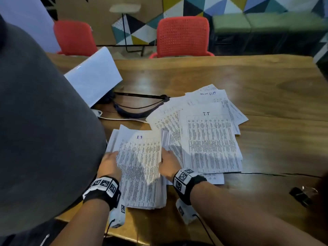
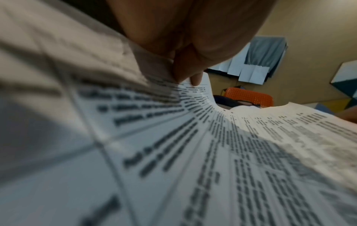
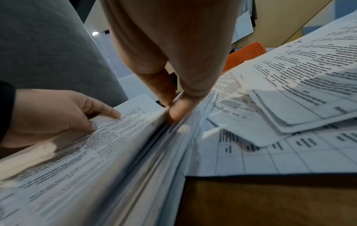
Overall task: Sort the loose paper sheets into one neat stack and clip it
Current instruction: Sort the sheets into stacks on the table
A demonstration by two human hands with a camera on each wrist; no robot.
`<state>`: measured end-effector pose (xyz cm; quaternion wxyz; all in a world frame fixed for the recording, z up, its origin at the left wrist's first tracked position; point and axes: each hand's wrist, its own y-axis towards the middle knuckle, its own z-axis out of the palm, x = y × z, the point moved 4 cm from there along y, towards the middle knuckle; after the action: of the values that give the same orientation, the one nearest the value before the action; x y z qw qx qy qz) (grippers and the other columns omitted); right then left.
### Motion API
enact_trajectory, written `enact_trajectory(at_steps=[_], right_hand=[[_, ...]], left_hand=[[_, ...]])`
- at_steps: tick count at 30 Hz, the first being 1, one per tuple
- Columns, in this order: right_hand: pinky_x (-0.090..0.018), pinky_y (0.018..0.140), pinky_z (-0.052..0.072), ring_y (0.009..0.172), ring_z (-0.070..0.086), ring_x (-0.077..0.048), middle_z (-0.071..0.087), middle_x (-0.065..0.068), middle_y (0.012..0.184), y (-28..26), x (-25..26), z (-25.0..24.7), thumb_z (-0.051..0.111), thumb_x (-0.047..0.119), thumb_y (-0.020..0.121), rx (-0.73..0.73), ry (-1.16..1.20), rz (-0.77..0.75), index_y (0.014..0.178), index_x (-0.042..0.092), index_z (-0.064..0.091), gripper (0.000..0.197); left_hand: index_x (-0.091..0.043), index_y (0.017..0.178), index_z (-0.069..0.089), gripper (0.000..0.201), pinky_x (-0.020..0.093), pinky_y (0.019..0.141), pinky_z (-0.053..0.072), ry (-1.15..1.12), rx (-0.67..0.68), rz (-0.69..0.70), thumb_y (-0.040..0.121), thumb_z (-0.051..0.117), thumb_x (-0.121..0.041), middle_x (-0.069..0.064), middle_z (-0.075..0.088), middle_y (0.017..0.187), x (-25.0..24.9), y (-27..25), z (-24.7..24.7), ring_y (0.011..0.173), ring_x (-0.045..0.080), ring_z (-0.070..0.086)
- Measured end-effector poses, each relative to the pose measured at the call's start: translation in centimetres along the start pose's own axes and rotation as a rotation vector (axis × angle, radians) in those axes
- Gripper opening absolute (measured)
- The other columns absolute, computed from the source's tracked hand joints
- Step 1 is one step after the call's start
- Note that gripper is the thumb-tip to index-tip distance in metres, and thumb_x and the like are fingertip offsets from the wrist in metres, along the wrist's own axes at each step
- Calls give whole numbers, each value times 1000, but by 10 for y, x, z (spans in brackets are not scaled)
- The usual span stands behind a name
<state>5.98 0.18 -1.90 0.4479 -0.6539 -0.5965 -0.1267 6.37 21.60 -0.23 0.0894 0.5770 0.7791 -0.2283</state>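
The left hand [image 1: 110, 165] grips the left long edge of the gathered stack [image 1: 142, 167], thumb on the printed top sheet and fingers curled under, as the right wrist view shows. The right hand [image 1: 168, 164] takes the opposite long edge, its fingertips [image 3: 173, 113] pinched together on the sheet edges about midway along. So both hands are clamped on the same bundle, which lies at the near edge of the wooden table [image 1: 266, 82], directly in front of the person.

The step in hand looks like squaring up what has been collected so far. To do it well, I would loosen both grips enough for the sheets to slide, stand the bundle on one short edge and tap it on the wood, then turn it and tap a long edge; the near end is visibly ragged, with sheets stepped out of line, and squeezing hard would only lock that in.

The job is roughly half done by my judgement. A fan of loose printed sheets [image 1: 204, 132] lies just right of the stack, overlapping at several angles and touching its right edge, and these need to join the stack before clipping. The black binder clip [image 1: 301, 196] waits near the right edge of the table, well apart from the papers, untouched
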Motion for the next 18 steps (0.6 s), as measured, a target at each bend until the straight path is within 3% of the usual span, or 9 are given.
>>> enact_trajectory(at_steps=[2,5,7,9,11,15,18], right_hand=[[-33,95,44,115,47,-32,37,-14,131,1,-6,5,55,2,81,5,-85,76,145,13,30,70],[-34,98,39,119,41,-29,34,-14,136,-5,-17,6,57,9,85,-94,-71,172,140,11,36,59],[-29,84,39,99,43,-22,38,-14,124,-9,-22,12,53,11,88,-85,53,194,132,10,38,46],[-22,65,36,73,37,-13,33,-9,109,-8,-26,18,49,9,90,-77,101,216,110,16,36,25],[-23,55,31,64,34,-10,34,-7,103,-6,-29,22,49,8,89,-67,141,256,102,17,31,24],[-22,57,41,78,52,-18,50,-4,89,-8,-33,19,52,5,86,-49,172,308,113,7,45,28],[-21,59,42,79,53,-18,55,-7,95,-8,-37,15,46,2,88,-69,131,317,118,3,50,31]], left_hand=[[-19,142,40,69,43,104,41,75,32,-14,78,40,9,3,30,149,3,-1,8,128,30,42],[-25,143,31,71,48,101,41,140,61,-49,79,43,2,0,22,153,4,-3,17,130,31,40],[-29,146,23,75,47,105,38,171,72,-75,80,44,-1,-1,12,157,5,-3,21,134,30,36],[-32,149,14,79,46,110,32,168,105,-113,81,42,-1,-4,3,160,7,-3,23,137,30,33],[-29,151,9,83,47,113,29,116,150,-141,81,40,2,-4,3,160,9,-1,26,140,30,30],[-26,152,8,87,48,114,28,43,175,-140,78,40,7,0,9,160,8,0,29,142,31,25],[-28,152,12,89,46,112,32,-6,146,-149,77,47,5,4,21,158,7,0,28,140,32,30]])
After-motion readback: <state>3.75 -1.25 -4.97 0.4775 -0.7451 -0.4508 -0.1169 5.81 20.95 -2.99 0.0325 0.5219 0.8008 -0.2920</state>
